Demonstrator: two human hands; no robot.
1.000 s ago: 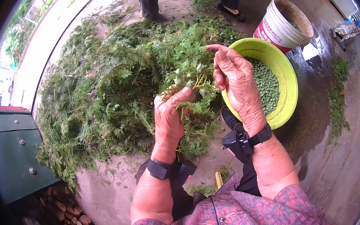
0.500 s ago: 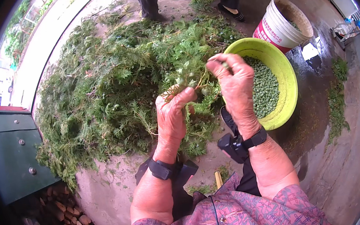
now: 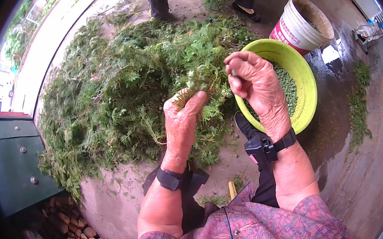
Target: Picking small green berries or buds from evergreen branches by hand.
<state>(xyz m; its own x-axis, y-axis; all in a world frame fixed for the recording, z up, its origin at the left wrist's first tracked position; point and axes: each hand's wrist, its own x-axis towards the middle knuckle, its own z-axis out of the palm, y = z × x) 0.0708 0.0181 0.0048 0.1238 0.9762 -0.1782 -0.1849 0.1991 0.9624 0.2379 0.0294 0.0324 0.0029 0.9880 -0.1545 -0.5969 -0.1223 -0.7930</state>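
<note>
Left hand gripping a sprig beside the green tub.
The left hand (image 3: 183, 115), left of the tub (image 3: 306, 80), pinches a sprig of green cones (image 3: 192, 83); the right hand (image 3: 261, 82) curls its fingers over the tub's left rim, partly hiding the cones inside, and whether it grips one I cannot tell. A branch pile (image 3: 114, 85) spreads left of the tub, a white bucket (image 3: 291, 29) stands just behind it, and a shoe (image 3: 244, 124) sits near its front left.
</note>
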